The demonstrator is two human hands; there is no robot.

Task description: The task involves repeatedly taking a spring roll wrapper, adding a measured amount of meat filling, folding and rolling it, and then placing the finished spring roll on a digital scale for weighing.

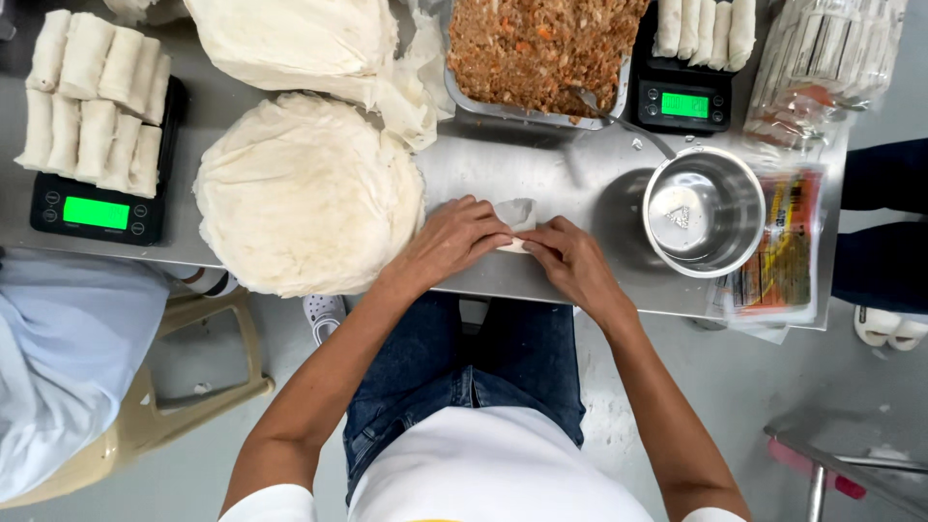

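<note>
Head view, looking straight down on a steel table [541,164]. Both hands meet at the table's near edge, centre of frame. Left hand [454,240] lies palm down, fingers curled and pressed on a small pale wrapper [517,215]; right hand [572,259] pinches the wrapper's near corner from the 4 o'clock side, fingers narrow and closed on it. Fingertips of the two hands touch or nearly touch; cannot tell which. Wrapper lies flat on the steel, partly folded, mostly hidden under the fingers. At 9 o'clock from the hands, just beside the left wrist: round stack of thin wrappers [307,193], overhanging the table edge. At 11 o'clock, a second pile of wrappers [290,39]. At 12 o'clock, metal tray of brown minced filling [536,48] with a spoon [619,124] leaning out of it. At 2 o'clock, steel bowl [704,211], near the right hand but apart. Far left, black scale [97,208] with green display, stacked with finished rolls [92,97]. Top right, second scale [681,97], more rolls on it. Right edge, plastic packets [773,261]. Another person's pale sleeve [68,358] at lower left.
</note>
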